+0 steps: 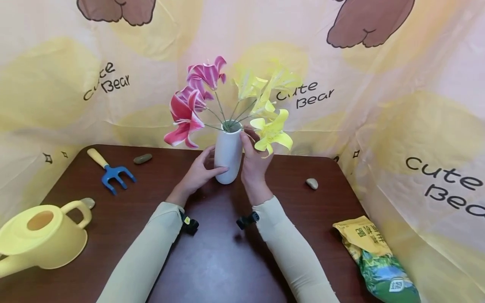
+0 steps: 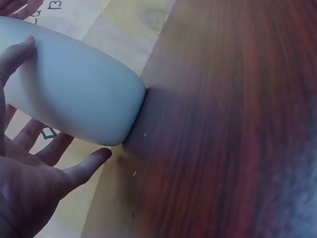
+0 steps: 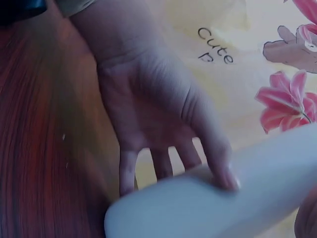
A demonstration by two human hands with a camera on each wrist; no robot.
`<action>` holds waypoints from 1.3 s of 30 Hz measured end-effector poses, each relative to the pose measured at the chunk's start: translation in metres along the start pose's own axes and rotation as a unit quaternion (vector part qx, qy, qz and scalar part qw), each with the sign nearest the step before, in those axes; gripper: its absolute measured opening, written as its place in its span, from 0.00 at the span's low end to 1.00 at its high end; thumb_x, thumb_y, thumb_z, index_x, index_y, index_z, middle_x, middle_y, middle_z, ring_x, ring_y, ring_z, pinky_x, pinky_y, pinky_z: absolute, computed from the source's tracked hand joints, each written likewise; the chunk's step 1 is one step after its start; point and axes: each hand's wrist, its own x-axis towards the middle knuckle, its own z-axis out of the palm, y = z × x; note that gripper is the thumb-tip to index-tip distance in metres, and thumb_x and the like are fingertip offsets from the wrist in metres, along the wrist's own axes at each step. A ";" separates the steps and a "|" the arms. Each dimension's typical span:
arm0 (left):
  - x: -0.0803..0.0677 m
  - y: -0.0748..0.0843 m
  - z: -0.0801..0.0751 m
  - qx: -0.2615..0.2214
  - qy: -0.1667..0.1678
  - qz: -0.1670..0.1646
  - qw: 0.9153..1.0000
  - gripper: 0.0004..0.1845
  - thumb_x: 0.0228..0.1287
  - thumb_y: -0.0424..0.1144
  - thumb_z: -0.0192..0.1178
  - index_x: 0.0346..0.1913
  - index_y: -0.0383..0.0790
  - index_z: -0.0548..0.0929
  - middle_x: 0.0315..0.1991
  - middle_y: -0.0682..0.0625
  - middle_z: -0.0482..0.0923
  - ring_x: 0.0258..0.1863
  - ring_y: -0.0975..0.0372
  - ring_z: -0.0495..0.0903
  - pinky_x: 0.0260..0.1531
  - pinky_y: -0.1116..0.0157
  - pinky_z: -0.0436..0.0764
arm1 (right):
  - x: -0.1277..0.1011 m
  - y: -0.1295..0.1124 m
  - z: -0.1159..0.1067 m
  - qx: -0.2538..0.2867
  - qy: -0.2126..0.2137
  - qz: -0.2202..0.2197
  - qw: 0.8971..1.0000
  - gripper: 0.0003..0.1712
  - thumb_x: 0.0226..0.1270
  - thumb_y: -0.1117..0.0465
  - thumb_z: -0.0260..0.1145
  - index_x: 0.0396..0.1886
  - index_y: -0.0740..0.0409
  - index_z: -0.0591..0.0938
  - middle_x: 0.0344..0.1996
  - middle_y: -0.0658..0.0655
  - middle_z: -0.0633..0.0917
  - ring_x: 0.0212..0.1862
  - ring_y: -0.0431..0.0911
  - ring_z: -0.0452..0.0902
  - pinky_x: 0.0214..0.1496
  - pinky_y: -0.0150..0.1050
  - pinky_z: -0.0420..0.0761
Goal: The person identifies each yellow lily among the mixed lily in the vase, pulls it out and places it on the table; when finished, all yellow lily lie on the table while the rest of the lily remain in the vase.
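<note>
A white vase [image 1: 227, 153] stands upright toward the back of the dark table, between both hands. Pink lilies [image 1: 184, 120] lean out of its mouth to the left and yellow lilies [image 1: 273, 131] to the right. My left hand [image 1: 196, 171] holds the vase's left side low down, thumb across the front. Higher on the right side, my right hand [image 1: 255, 167] grips it, its fingers partly hidden behind. In the left wrist view, the thumb touches the vase [image 2: 84, 84] and the fingers pass behind. The right wrist view shows the thumb pressed against the vase [image 3: 198, 208].
On the left are a yellow watering can [image 1: 68, 242], a blue garden hand fork [image 1: 113, 173] with a pale handle, a dark stone [image 1: 142, 159] and a lighter stone [image 1: 89, 203]. A pale stone [image 1: 312, 183] and a green-yellow bag [image 1: 379, 261] lie right. Printed cloth [image 1: 151, 101] hangs behind.
</note>
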 end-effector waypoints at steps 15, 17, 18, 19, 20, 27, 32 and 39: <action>0.004 0.000 0.001 0.008 -0.008 -0.015 1.000 0.48 0.74 0.40 0.76 0.89 0.57 0.62 0.84 0.43 0.70 0.82 0.41 0.71 0.82 0.33 0.69 | 0.003 -0.011 0.013 0.041 0.053 -0.062 0.996 0.21 0.67 0.77 0.78 0.57 0.65 0.86 0.40 0.58 0.95 0.47 0.50 0.95 0.61 0.43 0.92; 0.003 0.000 0.002 0.012 -0.003 -0.011 1.000 0.47 0.73 0.42 0.77 0.88 0.59 0.63 0.83 0.45 0.71 0.81 0.42 0.72 0.82 0.33 0.71 | 0.004 -0.017 0.011 0.031 0.054 -0.074 0.995 0.17 0.67 0.77 0.78 0.53 0.65 0.88 0.39 0.55 0.96 0.47 0.48 0.95 0.61 0.42 0.92; 0.003 0.001 0.003 0.015 -0.001 -0.009 1.000 0.47 0.72 0.42 0.78 0.88 0.59 0.64 0.83 0.45 0.72 0.81 0.43 0.73 0.82 0.33 0.71 | 0.004 -0.020 0.011 0.027 0.054 -0.078 0.995 0.15 0.68 0.77 0.78 0.52 0.63 0.89 0.39 0.54 0.96 0.47 0.47 0.95 0.61 0.42 0.92; 0.002 0.002 0.003 0.018 0.003 -0.006 1.000 0.47 0.71 0.42 0.79 0.87 0.59 0.64 0.82 0.45 0.72 0.80 0.43 0.73 0.81 0.34 0.72 | 0.005 -0.024 0.010 0.024 0.055 -0.082 0.995 0.14 0.68 0.76 0.78 0.50 0.62 0.90 0.39 0.52 0.96 0.47 0.46 0.95 0.61 0.42 0.92; 0.001 0.002 0.004 0.020 0.005 -0.004 1.000 0.47 0.71 0.42 0.79 0.87 0.59 0.65 0.81 0.45 0.73 0.79 0.43 0.74 0.80 0.34 0.73 | 0.005 -0.029 0.008 0.024 0.058 -0.085 0.994 0.12 0.68 0.76 0.78 0.47 0.60 0.92 0.39 0.51 0.96 0.46 0.45 0.95 0.61 0.42 0.92; -0.003 0.007 0.011 0.032 0.013 0.014 0.999 0.53 0.66 0.39 0.83 0.87 0.57 0.62 0.79 0.42 0.72 0.78 0.43 0.74 0.76 0.35 0.78 | 0.010 -0.055 -0.011 0.055 0.079 -0.083 0.992 0.15 0.71 0.78 0.74 0.45 0.55 0.95 0.36 0.54 0.96 0.38 0.45 0.95 0.50 0.44 0.96; -0.003 0.006 0.012 0.048 0.022 0.009 0.999 0.54 0.66 0.41 0.83 0.87 0.62 0.61 0.81 0.44 0.70 0.79 0.42 0.73 0.77 0.33 0.77 | 0.019 -0.057 -0.039 0.063 0.081 -0.043 0.994 0.12 0.73 0.76 0.75 0.52 0.62 0.93 0.35 0.57 0.94 0.38 0.50 0.95 0.47 0.46 0.96; -0.004 0.006 0.012 0.059 0.019 0.005 0.998 0.53 0.66 0.45 0.83 0.87 0.64 0.61 0.81 0.44 0.70 0.79 0.41 0.73 0.76 0.33 0.77 | 0.030 -0.041 -0.087 -0.011 0.080 0.064 0.995 0.13 0.75 0.74 0.74 0.55 0.62 0.92 0.33 0.54 0.92 0.36 0.47 0.95 0.42 0.42 0.96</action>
